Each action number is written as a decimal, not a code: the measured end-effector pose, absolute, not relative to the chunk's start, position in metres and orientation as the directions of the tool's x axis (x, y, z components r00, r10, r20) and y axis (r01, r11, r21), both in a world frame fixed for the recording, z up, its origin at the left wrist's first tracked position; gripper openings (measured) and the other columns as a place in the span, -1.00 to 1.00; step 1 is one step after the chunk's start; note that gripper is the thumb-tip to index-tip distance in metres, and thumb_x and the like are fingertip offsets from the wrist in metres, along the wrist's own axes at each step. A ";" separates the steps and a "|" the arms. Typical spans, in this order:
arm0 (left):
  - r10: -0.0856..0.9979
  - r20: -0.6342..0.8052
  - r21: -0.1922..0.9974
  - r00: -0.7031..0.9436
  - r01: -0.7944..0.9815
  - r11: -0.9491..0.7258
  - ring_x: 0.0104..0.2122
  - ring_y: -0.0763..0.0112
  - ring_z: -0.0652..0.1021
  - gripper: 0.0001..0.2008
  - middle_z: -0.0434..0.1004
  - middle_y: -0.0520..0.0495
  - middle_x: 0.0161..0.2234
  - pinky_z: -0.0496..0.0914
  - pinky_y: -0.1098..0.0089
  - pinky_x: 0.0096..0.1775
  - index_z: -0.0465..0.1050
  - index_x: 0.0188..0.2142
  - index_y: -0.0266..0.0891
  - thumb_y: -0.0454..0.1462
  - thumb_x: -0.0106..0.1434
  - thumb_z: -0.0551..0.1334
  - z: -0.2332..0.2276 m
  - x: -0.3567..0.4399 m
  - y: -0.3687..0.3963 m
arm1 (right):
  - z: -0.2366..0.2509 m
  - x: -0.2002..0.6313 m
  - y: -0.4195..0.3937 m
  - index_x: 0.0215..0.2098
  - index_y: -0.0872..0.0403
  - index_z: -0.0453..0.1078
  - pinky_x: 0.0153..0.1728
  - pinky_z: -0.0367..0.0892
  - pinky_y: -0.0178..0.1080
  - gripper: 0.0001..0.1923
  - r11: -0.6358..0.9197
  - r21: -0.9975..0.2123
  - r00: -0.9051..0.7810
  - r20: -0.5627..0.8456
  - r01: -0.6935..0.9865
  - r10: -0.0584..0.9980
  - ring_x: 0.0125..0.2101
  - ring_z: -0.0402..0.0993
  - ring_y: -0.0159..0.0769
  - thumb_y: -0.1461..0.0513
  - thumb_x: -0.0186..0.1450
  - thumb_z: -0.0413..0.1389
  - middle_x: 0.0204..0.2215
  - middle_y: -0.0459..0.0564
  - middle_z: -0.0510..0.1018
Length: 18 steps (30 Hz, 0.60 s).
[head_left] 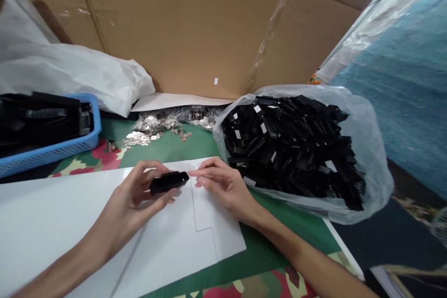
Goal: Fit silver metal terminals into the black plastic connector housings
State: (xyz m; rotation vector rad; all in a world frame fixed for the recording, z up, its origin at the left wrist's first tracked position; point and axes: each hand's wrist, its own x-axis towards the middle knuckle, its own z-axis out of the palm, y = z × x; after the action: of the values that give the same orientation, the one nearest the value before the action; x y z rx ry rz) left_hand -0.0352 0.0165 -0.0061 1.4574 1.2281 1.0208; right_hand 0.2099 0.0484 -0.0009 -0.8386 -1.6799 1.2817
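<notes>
My left hand (138, 193) grips a small black plastic part (169, 182) between thumb and fingers, just above a white sheet (70, 223). My right hand (223, 184) is beside it, with thumb and forefinger pinched at the part's right end; whether they hold something tiny I cannot tell. A clear plastic bag (373, 158) full of the same black parts lies open immediately right of my right hand.
A pile of small shiny metal pieces (153, 126) lies at the back on the green patterned table cover (174, 146). A blue basket (52, 149) with black items stands at left, next to white plastic bags (77, 74). A cardboard wall (195, 23) closes the back.
</notes>
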 end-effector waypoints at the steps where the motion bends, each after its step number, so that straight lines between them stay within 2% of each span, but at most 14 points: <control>1: 0.986 0.000 0.984 0.169 0.173 -0.030 -0.08 0.14 0.69 -0.60 0.62 -0.10 0.01 0.64 0.23 -0.10 0.31 0.07 -0.04 -0.11 0.32 0.37 -0.007 -0.034 0.017 | 0.000 0.210 0.048 0.04 -0.08 0.63 -0.03 0.56 -0.18 -0.75 0.261 -0.965 -0.422 0.230 0.019 0.877 -0.07 0.50 -0.28 0.18 0.44 0.19 -0.12 0.00 0.48; 5: 0.965 0.057 0.965 0.255 0.234 -0.119 0.03 0.12 0.66 -0.68 0.61 -0.11 0.05 0.62 0.23 -0.01 0.44 0.08 -0.09 -0.16 0.35 0.32 -0.005 -0.029 0.014 | 0.002 0.211 0.046 0.04 -0.06 0.60 -0.04 0.58 -0.16 -0.75 0.276 -0.961 -0.371 0.257 -0.002 0.892 -0.13 0.57 -0.31 0.22 0.39 0.27 -0.08 0.00 0.54; 8: 0.953 0.102 0.920 0.284 0.338 -0.199 0.01 0.17 0.65 -0.74 0.63 -0.08 0.03 0.60 0.25 0.00 0.50 0.05 -0.09 -0.21 0.38 0.29 0.001 -0.027 0.012 | 0.002 0.211 0.047 -0.09 -0.03 0.62 -0.04 0.59 -0.17 -0.84 0.258 -0.965 -0.333 0.255 -0.035 0.908 -0.06 0.57 -0.27 0.22 0.35 0.32 -0.03 0.02 0.54; 11: 0.951 0.100 0.913 0.292 0.353 -0.204 -0.01 0.22 0.65 -0.76 0.64 -0.07 0.02 0.57 0.26 0.02 0.51 0.03 -0.09 -0.22 0.38 0.30 0.006 -0.028 0.012 | 0.004 0.212 0.049 -0.16 -0.01 0.62 -0.05 0.59 -0.18 -0.91 0.278 -0.960 -0.341 0.258 0.010 0.904 -0.01 0.55 -0.23 0.23 0.35 0.32 -0.02 0.04 0.55; 14: 0.948 0.056 0.933 0.312 0.322 -0.161 -0.03 0.27 0.65 -0.77 0.64 -0.05 -0.01 0.56 0.32 0.00 0.51 0.01 -0.09 -0.23 0.36 0.33 0.012 -0.028 0.012 | 0.011 0.214 0.048 -0.19 -0.01 0.61 -0.03 0.56 -0.15 -0.94 0.377 -0.922 -0.386 0.320 0.082 0.865 -0.02 0.56 -0.22 0.27 0.38 0.29 -0.08 0.03 0.59; 18: 0.925 0.020 0.954 0.380 0.269 -0.131 -0.18 0.36 0.65 -0.78 0.64 -0.02 -0.14 0.55 0.41 -0.13 0.51 -0.04 -0.13 -0.26 0.32 0.35 0.018 -0.028 0.012 | 0.028 0.219 0.045 -0.18 -0.02 0.62 -0.03 0.51 -0.16 -0.88 0.514 -0.849 -0.530 0.383 0.122 0.757 -0.12 0.60 -0.26 0.32 0.41 0.24 -0.17 -0.02 0.64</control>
State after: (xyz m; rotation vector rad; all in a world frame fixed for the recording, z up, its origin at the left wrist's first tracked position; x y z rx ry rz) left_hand -0.0275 0.0118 0.0175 1.6357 1.0790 0.8187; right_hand 0.2189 0.0453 0.0280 -0.7187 -1.9689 1.0232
